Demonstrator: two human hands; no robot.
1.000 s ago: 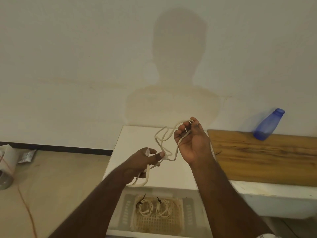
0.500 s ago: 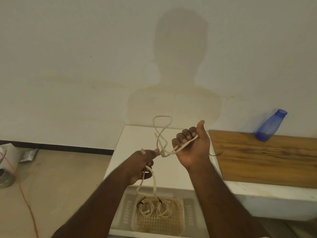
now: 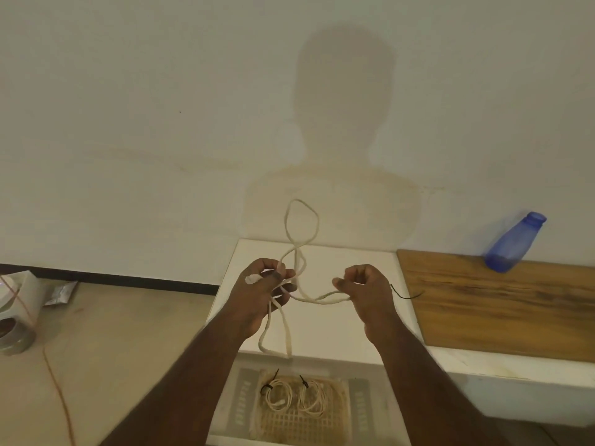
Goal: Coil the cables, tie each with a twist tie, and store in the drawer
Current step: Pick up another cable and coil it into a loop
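The white cable (image 3: 301, 239) is up in the air between both hands, over the white surface (image 3: 325, 329) — one loop stands tall against the wall, another hangs down toward the surface's front edge, and a doubled strand runs across from hand to hand. The left hand (image 3: 262, 291) grips the crossing point of the loops, fingers (image 3: 283, 268) curled round the strands with a pale end poking out beside the knuckles. The right hand (image 3: 367, 291) pinches the far end of the strand between thumb and curled fingers. Just beside that hand, a black twist tie (image 3: 406, 294) lies where the white surface meets a wooden board (image 3: 502, 313). Below the hands, the open drawer (image 3: 370, 410) shows a woven mat with two coiled cables (image 3: 294, 399) side by side on it, each one bound with a black tie. At the back of the board a blue bottle (image 3: 515, 243) leans tilted against the wall. Off to the left, on the floor, sit a white box (image 3: 22, 294), a foil packet (image 3: 61, 292) and a thin orange cord (image 3: 58, 391) trailing across.
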